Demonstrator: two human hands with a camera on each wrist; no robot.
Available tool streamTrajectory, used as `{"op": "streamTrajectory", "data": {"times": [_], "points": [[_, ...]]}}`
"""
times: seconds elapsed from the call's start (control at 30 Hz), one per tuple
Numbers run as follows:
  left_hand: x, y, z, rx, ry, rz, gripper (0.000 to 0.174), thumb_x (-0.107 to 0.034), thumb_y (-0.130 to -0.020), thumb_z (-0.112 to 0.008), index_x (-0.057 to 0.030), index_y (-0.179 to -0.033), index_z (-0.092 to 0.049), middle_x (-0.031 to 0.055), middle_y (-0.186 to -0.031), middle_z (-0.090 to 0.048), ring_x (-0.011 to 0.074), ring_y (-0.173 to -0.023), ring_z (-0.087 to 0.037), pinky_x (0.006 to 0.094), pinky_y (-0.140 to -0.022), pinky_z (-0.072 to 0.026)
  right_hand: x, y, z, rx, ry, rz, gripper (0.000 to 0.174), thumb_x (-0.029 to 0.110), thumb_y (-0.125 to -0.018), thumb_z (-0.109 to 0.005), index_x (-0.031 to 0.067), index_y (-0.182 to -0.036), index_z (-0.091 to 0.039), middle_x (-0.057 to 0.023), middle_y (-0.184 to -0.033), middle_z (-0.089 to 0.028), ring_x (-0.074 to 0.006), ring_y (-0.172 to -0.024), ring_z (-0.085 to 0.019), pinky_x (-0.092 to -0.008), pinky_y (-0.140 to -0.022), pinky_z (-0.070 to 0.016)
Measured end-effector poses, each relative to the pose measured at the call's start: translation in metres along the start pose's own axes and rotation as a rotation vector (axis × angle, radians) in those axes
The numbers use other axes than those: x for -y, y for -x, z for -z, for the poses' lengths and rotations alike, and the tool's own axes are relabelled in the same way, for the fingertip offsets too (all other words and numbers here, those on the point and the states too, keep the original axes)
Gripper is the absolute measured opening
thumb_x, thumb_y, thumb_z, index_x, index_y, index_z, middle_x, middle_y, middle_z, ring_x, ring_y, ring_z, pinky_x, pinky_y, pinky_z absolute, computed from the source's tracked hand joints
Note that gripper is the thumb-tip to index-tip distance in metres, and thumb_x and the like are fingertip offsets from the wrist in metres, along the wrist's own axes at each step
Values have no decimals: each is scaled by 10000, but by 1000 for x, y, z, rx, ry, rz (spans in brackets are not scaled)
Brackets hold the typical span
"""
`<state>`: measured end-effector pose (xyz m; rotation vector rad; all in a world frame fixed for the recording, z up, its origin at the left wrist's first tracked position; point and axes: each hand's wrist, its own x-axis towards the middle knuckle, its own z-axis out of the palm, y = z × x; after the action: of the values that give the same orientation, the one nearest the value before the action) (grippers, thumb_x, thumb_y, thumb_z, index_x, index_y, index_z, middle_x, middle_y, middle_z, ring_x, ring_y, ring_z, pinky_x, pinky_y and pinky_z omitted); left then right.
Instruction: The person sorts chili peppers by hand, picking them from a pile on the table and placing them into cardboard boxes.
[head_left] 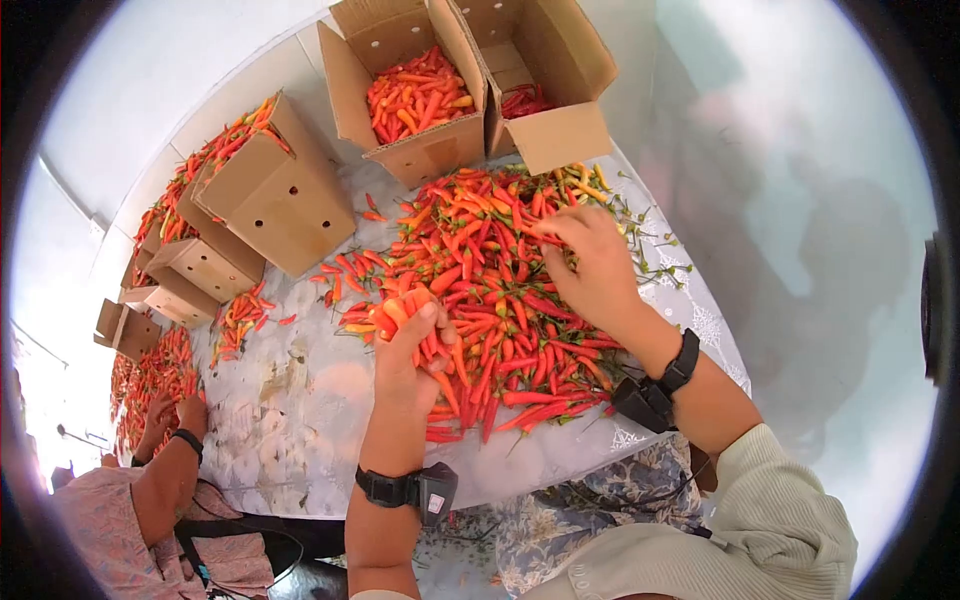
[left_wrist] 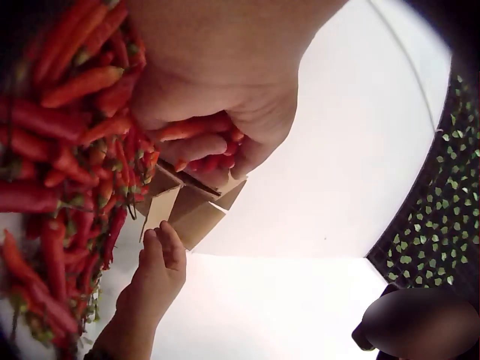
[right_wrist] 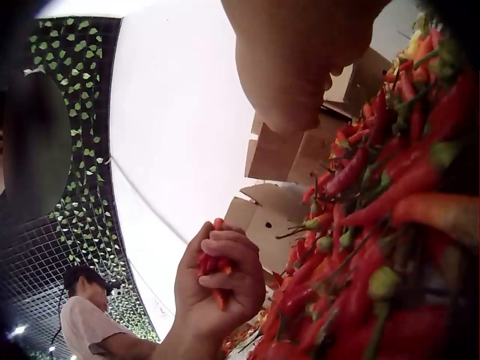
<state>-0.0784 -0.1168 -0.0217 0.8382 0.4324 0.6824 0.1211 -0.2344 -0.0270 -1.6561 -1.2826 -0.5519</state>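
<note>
Left hand (head_left: 408,362) clutches chili bunch (head_left: 396,310) over left side of pile (head_left: 500,325) | long axes crossing the hand, ends poking forward | right hand (head_left: 598,262) at pile's far right, pinch? can't tell

Passage on the left, cartons walling the far side.
A hand could cross the tabletop (head_left: 330,455) between the pepper pile (head_left: 490,310) and the other person's hands (head_left: 170,420); the left grip (head_left: 402,368), clasping peppers (head_left: 400,310), blocks the pile's left flank, the right grip (head_left: 597,265) its right. Between the two grips, the heap can be reached from above. Beyond, a carton flap (head_left: 562,138) juts toward the heap, while loose peppers (head_left: 373,213) lie in the gap beside the tall carton (head_left: 285,215).
</note>
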Motion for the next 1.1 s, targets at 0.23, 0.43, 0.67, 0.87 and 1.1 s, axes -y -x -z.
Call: {"op": "streamTrajectory", "data": {"times": [0.23,0.43,0.67,0.87,1.1], "points": [[-3,-4,5,-34,38,14,132,-142,-847,-582,-63,-949,-556,60,-810,-613,125,-680,-600,178,-394,-353,21,-21,-17,231,74,58,155,214,-783,-642,62,-814,-644,-115,-782,-574,-298,-793,-554,-405,-707,-435],[-3,-1,1,31,-30,-9,169,-42,-811,-614,-68,-965,-550,41,-800,-590,103,-647,-572,167,-404,-344,29,-43,-53,420,248,-48,222,288,-720,-676,70,-759,-659,-125,-794,-591,-300,-824,-570,-403,-708,-457],[0,-4,6,-5,-27,-6,169,-41,-812,-628,-74,-960,-555,17,-787,-588,89,-640,-564,169,-406,-341,19,-36,-53,393,131,-156,163,192,-687,-674,100,-819,-649,-116,-852,-589,-309,-857,-565,-408,-728,-463],[0,-5,4,12,-12,0,179,-32,-805,-635,-72,-963,-562,20,-789,-585,88,-647,-556,161,-405,-332,8,-41,-71,276,76,200,178,48,-704,-592,89,-871,-634,-100,-882,-565,-296,-876,-556,-395,-736,-464],[0,-7,7,33,54,55,210,-30,-822,-617,-57,-1021,-557,36,-831,-602,89,-660,-554,153,-409,-332,24,-42,-49,318,25,335,210,23,-684,-605,84,-884,-622,-93,-890,-563,-281,-852,-570,-381,-721,-474]]}}
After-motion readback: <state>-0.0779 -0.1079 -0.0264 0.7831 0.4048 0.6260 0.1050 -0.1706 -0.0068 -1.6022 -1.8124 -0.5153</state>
